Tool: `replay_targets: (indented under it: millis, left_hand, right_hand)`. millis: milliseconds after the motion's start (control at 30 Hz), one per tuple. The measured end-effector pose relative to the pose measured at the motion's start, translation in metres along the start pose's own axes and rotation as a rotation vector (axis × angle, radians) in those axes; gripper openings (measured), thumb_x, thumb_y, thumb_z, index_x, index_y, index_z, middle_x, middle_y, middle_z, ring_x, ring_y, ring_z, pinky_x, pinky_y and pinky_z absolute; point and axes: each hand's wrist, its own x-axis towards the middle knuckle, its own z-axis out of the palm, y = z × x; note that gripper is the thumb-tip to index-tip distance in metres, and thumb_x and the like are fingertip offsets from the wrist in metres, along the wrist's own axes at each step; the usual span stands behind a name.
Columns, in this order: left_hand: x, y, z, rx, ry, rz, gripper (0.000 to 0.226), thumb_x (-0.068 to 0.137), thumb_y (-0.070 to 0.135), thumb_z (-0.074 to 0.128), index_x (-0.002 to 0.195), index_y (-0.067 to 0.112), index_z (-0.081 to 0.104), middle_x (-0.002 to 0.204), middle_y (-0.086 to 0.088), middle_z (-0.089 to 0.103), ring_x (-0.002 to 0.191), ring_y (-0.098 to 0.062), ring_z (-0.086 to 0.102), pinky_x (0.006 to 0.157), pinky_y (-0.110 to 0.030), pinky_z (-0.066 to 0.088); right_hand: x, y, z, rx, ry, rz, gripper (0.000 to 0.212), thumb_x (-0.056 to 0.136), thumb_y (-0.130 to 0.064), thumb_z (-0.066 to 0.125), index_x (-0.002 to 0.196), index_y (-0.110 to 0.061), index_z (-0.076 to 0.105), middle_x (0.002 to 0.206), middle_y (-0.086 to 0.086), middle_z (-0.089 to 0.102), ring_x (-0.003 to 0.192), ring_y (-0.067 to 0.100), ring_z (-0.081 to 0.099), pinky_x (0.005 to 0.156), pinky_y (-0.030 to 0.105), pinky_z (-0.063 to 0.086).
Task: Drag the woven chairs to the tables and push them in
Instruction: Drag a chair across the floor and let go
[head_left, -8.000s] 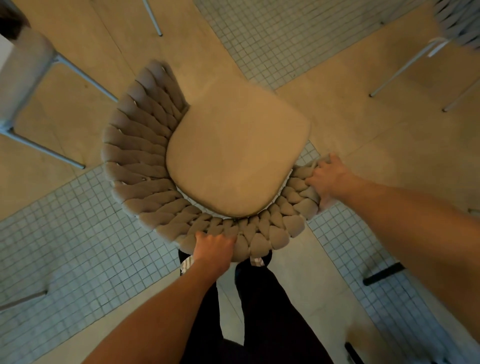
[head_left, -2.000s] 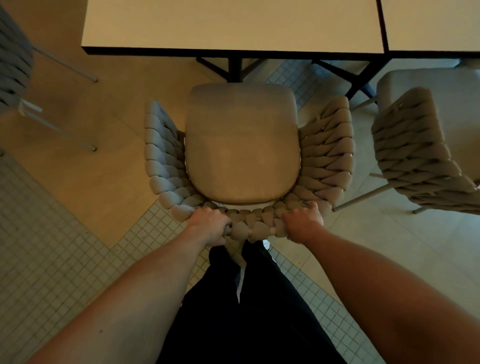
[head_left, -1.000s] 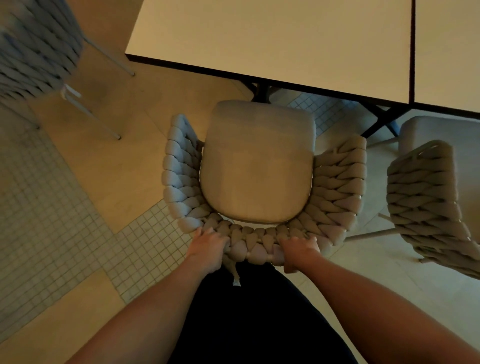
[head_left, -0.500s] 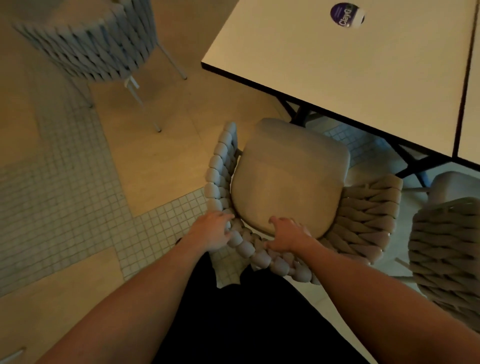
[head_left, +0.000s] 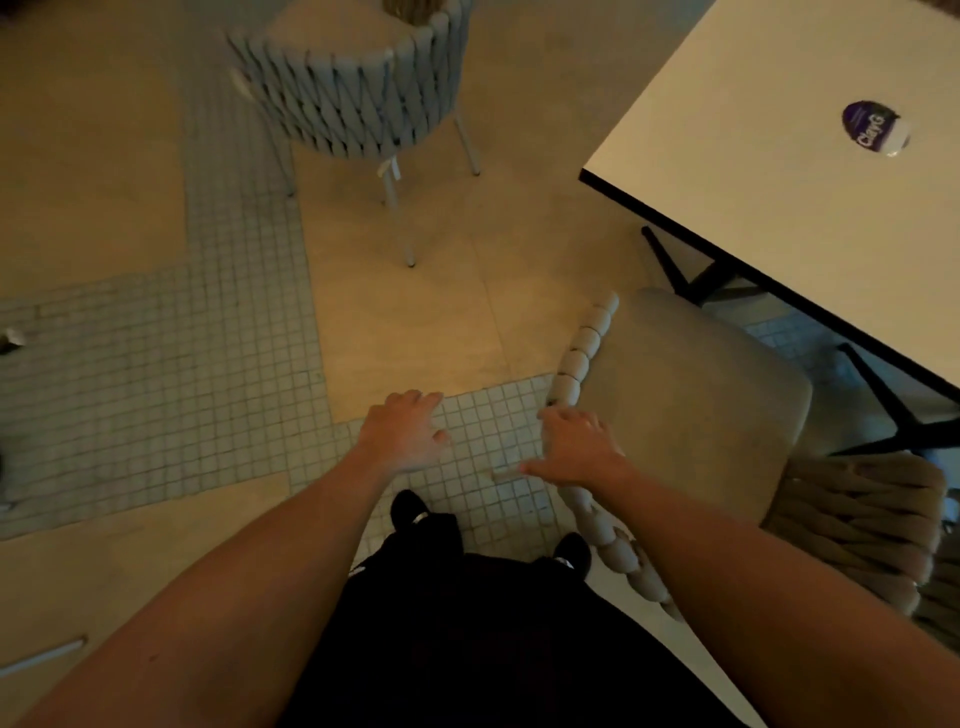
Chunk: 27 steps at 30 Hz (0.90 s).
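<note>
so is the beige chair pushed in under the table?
Partly in: the chair seat's front edge sits under the table edge; most of the seat shows.

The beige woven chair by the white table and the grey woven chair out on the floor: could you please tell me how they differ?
The beige woven chair stands at the white table, its seat front near the table's edge; the grey woven chair stands apart on open floor. The beige chair's back is thick, rounded braid; the grey one's is thinner crossed cord. The grey chair's slim metal legs show; the beige chair's do not. Both have curved woven backs and plain padded seats.
</note>
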Motion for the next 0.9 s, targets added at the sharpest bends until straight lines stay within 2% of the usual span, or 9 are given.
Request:
replay_targets:
  millis: [67,133,433,667,900]
  left_hand:
    - [0.001,-0.026,-0.011,-0.009,0.016,-0.026,0.07,0.1,0.057,0.043,0.16,0.025,0.022,0.164,-0.007,0.025,0.146,-0.032,0.028,0.115,-0.049,0.033]
    - [0.0,-0.052,-0.024,-0.012,0.036,-0.055,0.074,0.099,0.061,0.043,0.16,0.026,0.021,0.164,-0.007,0.024,0.147,-0.033,0.027,0.114,-0.049,0.032]
    - [-0.006,-0.139,-0.06,-0.126,0.131,-0.209,0.077,0.096,0.068,0.042,0.158,0.027,0.025,0.163,-0.007,0.028,0.145,-0.035,0.03,0.113,-0.053,0.032]
    - [0.017,-0.166,-0.096,-0.13,0.123,-0.246,0.079,0.095,0.069,0.042,0.159,0.028,0.022,0.162,-0.008,0.029,0.145,-0.035,0.031,0.112,-0.054,0.034]
    - [0.077,-0.182,-0.155,-0.163,0.143,-0.289,0.081,0.094,0.071,0.043,0.16,0.029,0.021,0.161,-0.007,0.031,0.143,-0.035,0.033,0.112,-0.055,0.035]
  right_hand:
    - [0.015,-0.024,-0.011,-0.026,0.027,-0.028,0.098,0.084,-0.073,0.062,0.159,-0.024,0.024,0.167,0.007,0.021,0.153,0.036,0.017,0.121,0.057,0.022]
    - [0.031,-0.048,-0.021,-0.039,0.031,-0.034,0.102,0.083,-0.077,0.061,0.161,-0.026,0.02,0.169,0.007,0.016,0.155,0.037,0.01,0.123,0.057,0.018]
    - [0.076,-0.131,-0.061,-0.15,0.008,-0.129,0.098,0.084,-0.076,0.061,0.161,-0.03,0.019,0.169,0.008,0.014,0.154,0.035,0.013,0.121,0.058,0.02]
    - [0.128,-0.166,-0.103,-0.174,-0.001,-0.157,0.099,0.084,-0.073,0.063,0.161,-0.028,0.019,0.17,0.009,0.013,0.154,0.037,0.011,0.121,0.06,0.02]
    - [0.196,-0.177,-0.168,-0.197,-0.007,-0.168,0.099,0.083,-0.074,0.064,0.16,-0.028,0.021,0.17,0.005,0.012,0.154,0.037,0.011,0.12,0.061,0.02]
